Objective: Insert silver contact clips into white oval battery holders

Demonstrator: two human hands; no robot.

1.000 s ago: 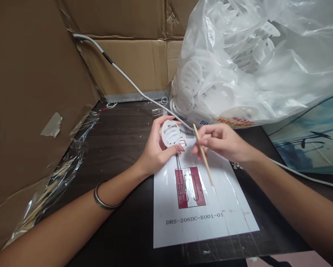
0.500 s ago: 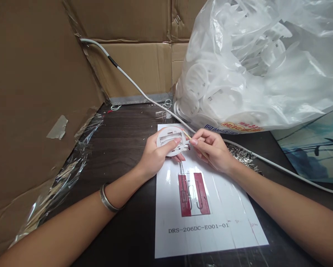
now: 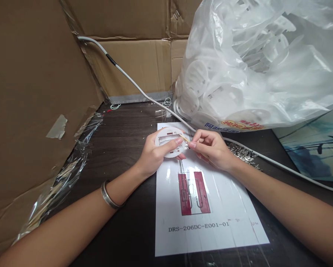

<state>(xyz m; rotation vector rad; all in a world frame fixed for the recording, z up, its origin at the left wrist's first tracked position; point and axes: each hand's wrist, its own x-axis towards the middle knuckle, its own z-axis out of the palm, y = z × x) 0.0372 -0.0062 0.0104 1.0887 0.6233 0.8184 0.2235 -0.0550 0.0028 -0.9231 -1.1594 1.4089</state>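
Disc (image 3: 168, 137) slotted plastic, stick (image 3: 185, 138) wooden.

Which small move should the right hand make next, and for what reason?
Probably press the wooden stick gently inward: its tip meets the right edge of the white disc, near the slot's end, while the left hand steadies the disc and the right hand grips the stick.

Dull silver metal bangle (image 3: 108, 195) above left hand (image 3: 154, 154), bare forearms (image 3: 280, 200), bare right hand (image 3: 215, 151)
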